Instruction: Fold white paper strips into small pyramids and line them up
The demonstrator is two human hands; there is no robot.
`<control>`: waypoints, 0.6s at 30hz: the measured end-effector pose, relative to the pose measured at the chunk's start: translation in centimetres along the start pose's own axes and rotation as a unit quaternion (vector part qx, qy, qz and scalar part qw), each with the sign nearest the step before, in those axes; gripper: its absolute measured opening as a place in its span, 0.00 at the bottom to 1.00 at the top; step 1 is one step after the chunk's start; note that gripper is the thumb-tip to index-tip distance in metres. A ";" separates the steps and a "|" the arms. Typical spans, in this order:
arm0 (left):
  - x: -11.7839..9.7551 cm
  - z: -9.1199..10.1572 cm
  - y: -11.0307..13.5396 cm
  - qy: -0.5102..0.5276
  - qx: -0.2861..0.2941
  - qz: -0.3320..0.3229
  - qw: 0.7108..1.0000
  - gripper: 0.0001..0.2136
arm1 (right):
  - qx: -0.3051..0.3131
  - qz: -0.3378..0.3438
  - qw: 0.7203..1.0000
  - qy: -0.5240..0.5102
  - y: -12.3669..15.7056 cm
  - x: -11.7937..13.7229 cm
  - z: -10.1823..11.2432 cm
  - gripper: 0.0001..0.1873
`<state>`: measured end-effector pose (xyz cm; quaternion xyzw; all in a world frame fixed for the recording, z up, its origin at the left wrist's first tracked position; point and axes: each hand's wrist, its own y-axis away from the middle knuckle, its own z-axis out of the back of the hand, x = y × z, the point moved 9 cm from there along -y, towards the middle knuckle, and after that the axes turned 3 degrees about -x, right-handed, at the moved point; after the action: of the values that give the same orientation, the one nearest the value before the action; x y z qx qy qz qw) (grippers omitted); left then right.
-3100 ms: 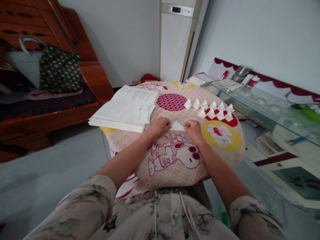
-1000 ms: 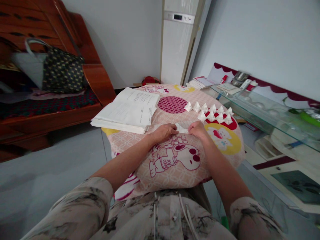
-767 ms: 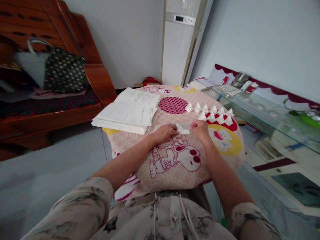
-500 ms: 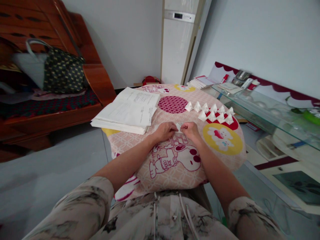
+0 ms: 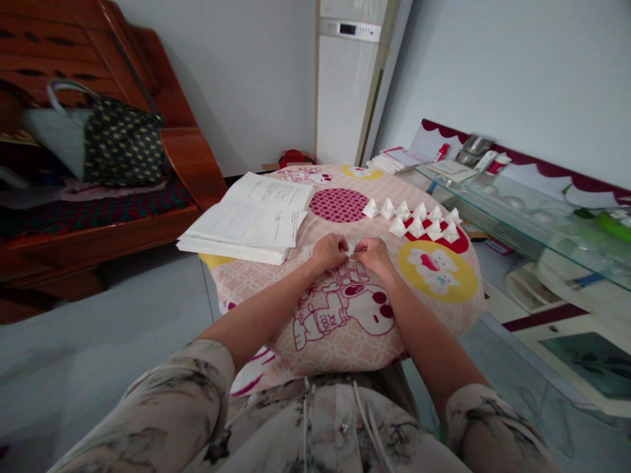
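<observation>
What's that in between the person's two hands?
In the head view, a small bit of white paper, mostly hidden, lies between the left hand and right hand.

loose pale beige top (image 5: 276, 433) with a smudgy dark print, kinda like inky branches. sleeves (image 5: 187, 387) stop around the elbows, thin light drawstrings (image 5: 359, 398) dangle down the front.
</observation>
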<state>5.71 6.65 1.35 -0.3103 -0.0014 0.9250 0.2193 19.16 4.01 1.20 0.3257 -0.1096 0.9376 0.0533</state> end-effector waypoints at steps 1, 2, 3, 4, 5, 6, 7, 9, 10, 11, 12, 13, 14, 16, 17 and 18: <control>0.2 -0.1 -0.1 0.011 0.004 0.003 1.000 0.10 | 0.000 -0.001 1.000 0.001 0.0 0.0 0.0 0.03; 0.4 -0.1 -0.2 0.022 0.007 0.006 1.000 0.10 | 0.000 -0.003 1.000 0.001 0.0 0.0 0.0 0.03; 0.6 -0.2 -0.2 0.034 0.009 0.010 0.999 0.11 | 0.001 -0.006 1.000 0.000 0.0 0.0 0.0 0.03; 0.8 -0.2 -0.3 0.047 0.009 0.014 0.999 0.11 | 0.002 -0.010 1.000 -0.001 0.0 0.0 0.0 0.03; 1.0 -0.1 -0.3 0.060 0.008 0.018 0.998 0.12 | 0.002 -0.013 1.000 -0.004 0.0 -0.1 -0.1 0.03; 1.2 0.0 -0.4 0.073 0.008 0.021 0.997 0.12 | 0.001 -0.016 1.000 -0.007 0.0 -0.2 -0.1 0.03; 1.4 0.1 -0.4 0.086 0.009 0.024 0.996 0.12 | -0.001 -0.018 1.000 -0.011 -0.1 -0.2 -0.1 0.04; 1.7 0.3 -0.3 0.105 0.013 0.025 0.994 0.12 | -0.007 -0.017 1.000 -0.020 -0.1 -0.3 -0.1 0.04; 1.9 0.5 -0.3 0.111 0.014 0.024 0.993 0.12 | -0.010 -0.015 0.999 -0.026 -0.1 -0.4 -0.1 0.05; 2.1 0.6 -0.3 0.115 0.013 0.022 0.993 0.13 | -0.012 -0.014 0.999 -0.032 -0.1 -0.4 -0.1 0.05; 2.2 0.8 -0.3 0.119 0.012 0.019 0.993 0.13 | -0.014 -0.014 0.999 -0.037 -0.1 -0.4 -0.1 0.05; 2.4 0.9 -0.2 0.122 0.010 0.015 0.992 0.13 | -0.016 -0.014 0.999 -0.040 0.0 -0.5 -0.1 0.05; 2.6 1.1 -0.2 0.126 0.008 0.012 0.992 0.14 | -0.016 -0.015 0.999 -0.042 0.0 -0.5 -0.1 0.05; 3.0 1.2 -0.3 0.133 0.003 0.008 0.991 0.14 | -0.016 -0.013 0.999 -0.042 0.0 -0.5 0.0 0.05; 3.3 1.2 -0.3 0.137 0.000 0.005 0.991 0.15 | -0.015 -0.011 0.999 -0.042 0.0 -0.4 0.0 0.05; 3.5 1.2 -0.3 0.143 -0.001 0.003 0.990 0.15 | -0.013 -0.010 0.999 -0.043 0.0 -0.4 0.0 0.05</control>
<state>2.67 8.52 0.36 -0.4395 0.0298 0.8717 0.2146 19.50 4.02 0.98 0.3661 -0.1210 0.9206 0.0619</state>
